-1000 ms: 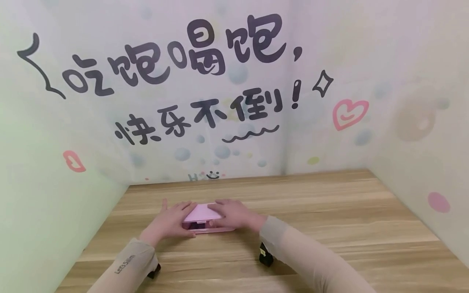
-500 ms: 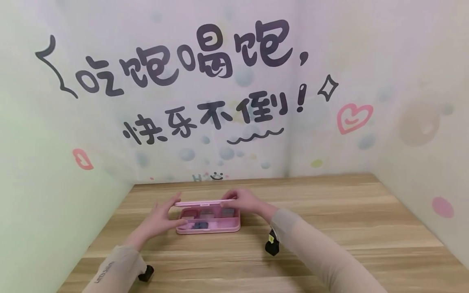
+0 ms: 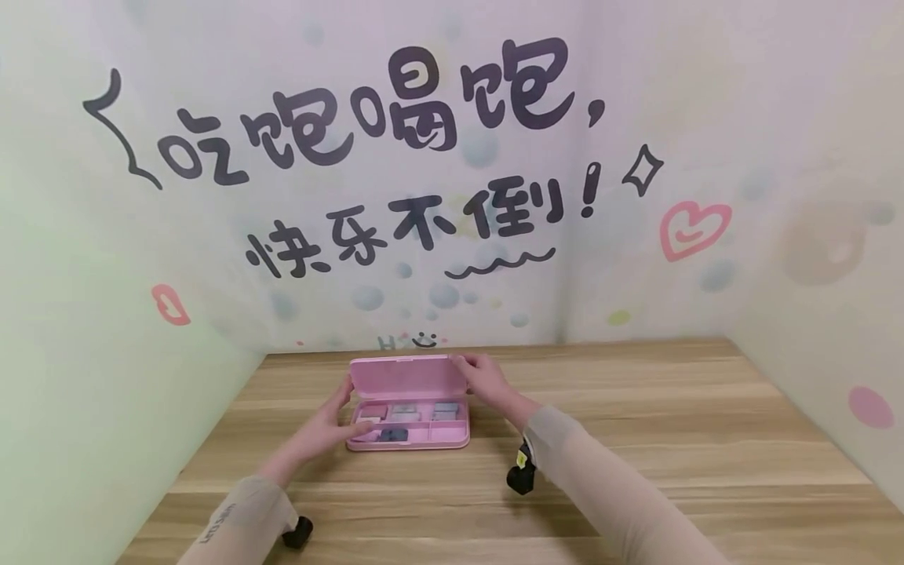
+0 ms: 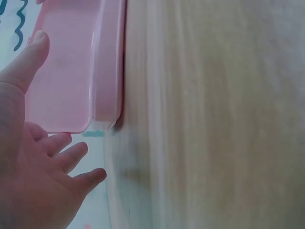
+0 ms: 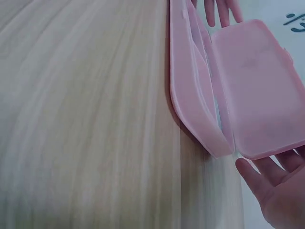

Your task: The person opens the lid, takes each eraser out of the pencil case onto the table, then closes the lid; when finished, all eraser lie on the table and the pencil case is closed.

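A pink plastic compartment box [image 3: 445, 445] stands on the table with its hinged lid [image 3: 410, 377] raised. Small pale, pink and dark blocks [image 3: 394, 435] lie in its compartments; their kind is unclear. At the box's left end is my left hand [image 3: 328, 424], thumb over the front compartment, fingers spread and fairly straight by the lid's edge. My right hand [image 3: 489, 384] holds the lid by its upper right corner. In the right wrist view, fingers [image 5: 271, 169] reach behind the lid; the thumb is out of sight there.
The box sits toward the back of a wood-grain table [image 3: 600, 439]. Behind it rises a white wall covering [image 3: 636, 290] with black lettering, and pale walls stand at both sides. Black cameras [image 3: 521, 471] hang under the wrists.
The lid has swung up and back from nearly closed to upright, with my right hand on it. My left hand has stayed by the left end. The compartments have come into view.
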Available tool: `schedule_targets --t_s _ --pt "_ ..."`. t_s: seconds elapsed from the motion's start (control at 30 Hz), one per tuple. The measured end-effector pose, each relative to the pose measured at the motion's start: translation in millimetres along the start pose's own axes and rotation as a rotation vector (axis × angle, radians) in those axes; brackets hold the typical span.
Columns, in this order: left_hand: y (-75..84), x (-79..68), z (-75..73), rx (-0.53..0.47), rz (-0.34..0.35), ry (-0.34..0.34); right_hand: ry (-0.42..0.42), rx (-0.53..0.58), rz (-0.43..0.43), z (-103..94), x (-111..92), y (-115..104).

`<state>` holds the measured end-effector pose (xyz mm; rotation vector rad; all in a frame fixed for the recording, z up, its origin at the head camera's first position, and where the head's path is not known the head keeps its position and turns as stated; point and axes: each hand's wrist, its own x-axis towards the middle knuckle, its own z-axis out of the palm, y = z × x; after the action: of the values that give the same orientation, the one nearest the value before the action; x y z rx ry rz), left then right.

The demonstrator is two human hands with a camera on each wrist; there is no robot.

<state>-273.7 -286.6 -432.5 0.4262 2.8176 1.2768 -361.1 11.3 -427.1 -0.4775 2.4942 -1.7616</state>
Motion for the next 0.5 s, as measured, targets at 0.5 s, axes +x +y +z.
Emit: schedule_targets --t_s 0.5 --pt "-4.3 13.9 9.8 0.029 -0.065 -0.028 -0.083 0.101 0.131 -4.5 -0.9 17.4"
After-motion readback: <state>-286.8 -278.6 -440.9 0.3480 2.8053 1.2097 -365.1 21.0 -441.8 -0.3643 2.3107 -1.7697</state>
